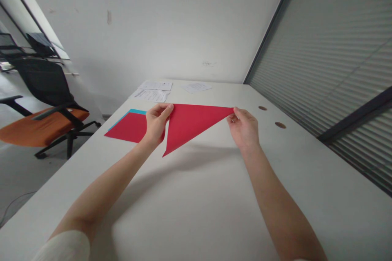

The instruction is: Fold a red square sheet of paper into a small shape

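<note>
A red sheet of paper (194,124), folded into a triangle, is held up above the white table. My left hand (157,121) pinches its upper left corner between thumb and fingers. At the right tip, my right hand (244,126) grips the paper between thumb and forefinger. The triangle's lower point hangs toward me, and its shadow falls on the tabletop. Beyond my left wrist lies a stack of coloured paper (128,126), red on top with a blue edge showing behind; my left hand hides part of it.
Printed sheets (153,91) lie at the far left of the white table (196,212), another printed sheet (196,87) nearer the wall. Two round cable holes (280,125) are on the right. An orange chair (45,124) stands left of the table; blinds (330,49) cover the right side.
</note>
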Demonstrator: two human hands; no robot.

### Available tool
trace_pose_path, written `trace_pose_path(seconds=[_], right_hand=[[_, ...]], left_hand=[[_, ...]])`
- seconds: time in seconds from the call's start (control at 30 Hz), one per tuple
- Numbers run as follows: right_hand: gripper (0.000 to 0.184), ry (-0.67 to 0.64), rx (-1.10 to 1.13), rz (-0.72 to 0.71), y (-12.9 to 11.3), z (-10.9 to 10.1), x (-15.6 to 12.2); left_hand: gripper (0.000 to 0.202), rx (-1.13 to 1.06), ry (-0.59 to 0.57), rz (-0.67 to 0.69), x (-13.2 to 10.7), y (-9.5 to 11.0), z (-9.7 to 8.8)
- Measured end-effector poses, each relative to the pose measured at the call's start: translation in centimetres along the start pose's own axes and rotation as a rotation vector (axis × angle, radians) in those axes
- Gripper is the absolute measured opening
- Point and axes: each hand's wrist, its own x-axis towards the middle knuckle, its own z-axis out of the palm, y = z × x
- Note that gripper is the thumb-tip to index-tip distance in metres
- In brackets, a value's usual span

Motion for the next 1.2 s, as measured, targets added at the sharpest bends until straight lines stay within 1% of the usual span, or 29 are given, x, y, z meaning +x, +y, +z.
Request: trace_pose_path(seconds=[0.17,0.33,0.47,0.6,0.67,0.73,0.83,0.93,1.0,1.2], right_hand=[[0.028,-0.002,-0.02,-0.044,0.1,0.0,0.0],[0.028,-0.006,-0.031,-0.065,0.1,-0.1,0.2],[0.027,-0.022,-0.076,-0.095,0.3,-0.5,0.4],[0.028,-0.065,-0.168,-0.121,0.4,-0.9,0.6],[0.027,-0.088,-0.209,-0.13,0.3,-1.1,0.7],[0.025,-0.108,-0.243,-0.134,0.2,-1.3,0.8],[0.022,-0.15,-0.307,-0.129,-0.1,-1.9,1.0],[0.017,-0.203,-0.398,-0.128,-0.2,-2.7,1.3],[0.015,-0.222,-0.449,-0.143,-0.3,-3.3,1.5],[0.014,-0.234,-0.537,-0.207,-0.7,-4.0,1.8]], left_hand=[[0.029,0.018,0.032,0.034,0.1,-0.1,0.0],[0.028,0.076,0.022,0.078,0.2,-0.1,-0.2],[0.029,0.086,0.014,0.047,0.2,0.0,-0.2],[0.03,0.121,0.017,0.015,0.2,0.4,-0.3],[0.03,0.116,-0.011,0.005,0.5,0.5,-0.6],[0.029,0.131,-0.065,0.011,0.9,0.6,-1.0],[0.025,0.237,-0.139,0.049,1.6,0.6,-1.8],[0.023,0.353,-0.166,0.107,1.8,0.8,-2.3],[0.023,0.397,-0.185,0.121,1.7,1.0,-2.4],[0.022,0.368,-0.203,0.078,1.4,1.1,-2.1]])
